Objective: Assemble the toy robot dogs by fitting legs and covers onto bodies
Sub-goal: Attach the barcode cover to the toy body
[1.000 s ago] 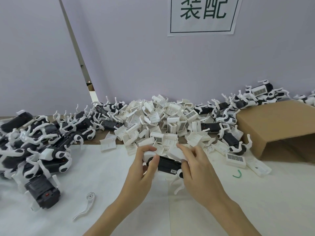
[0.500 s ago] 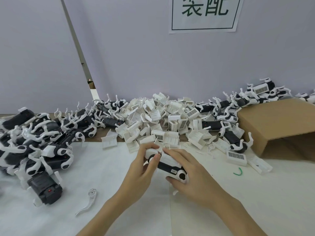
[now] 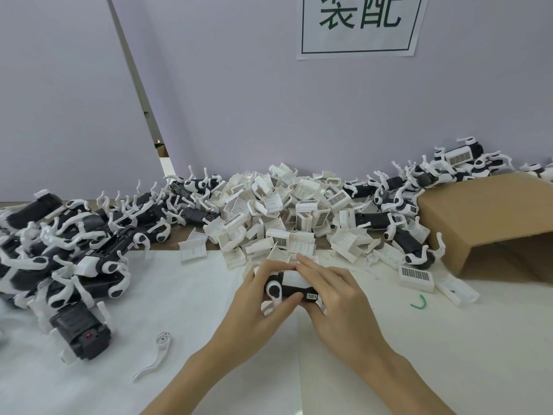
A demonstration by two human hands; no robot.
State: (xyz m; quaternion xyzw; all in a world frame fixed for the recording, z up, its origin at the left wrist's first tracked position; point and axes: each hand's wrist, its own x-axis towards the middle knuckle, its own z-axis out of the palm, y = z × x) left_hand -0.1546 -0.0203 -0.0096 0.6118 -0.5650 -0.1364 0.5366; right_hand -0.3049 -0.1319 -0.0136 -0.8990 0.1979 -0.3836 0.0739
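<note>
Left hand [image 3: 254, 298]: I see it curled round the left end of the toy dog body [image 3: 291, 287], thumb against the near side by the white leg joint, fingers over the top.
Right hand [image 3: 335, 298]: I see it clamped on the right end of the same body, fingers [image 3: 311, 265] laid across the white cover [image 3: 294, 278] on top.
Toy dog body: black, held between both hands just above the white sheet on the table [image 3: 419, 354], near the middle and close to me.
Cover: sits on the body's upper face; I cannot tell whether it is fully seated.
Pile of covers [image 3: 287, 217]: loose white pieces heaped behind my hands, against the wall.
Assembled dogs [image 3: 68, 253]: a black-and-white heap at the left, legs sticking up; more lie at the far right by the wall.
Loose leg [image 3: 155, 354]: white, lying alone on the sheet, left of my forearm.
Cardboard box [image 3: 490, 223]: on its side at the right, mouth toward me.
Green twist [image 3: 419, 302]: small, on the sheet right of my hands.
</note>
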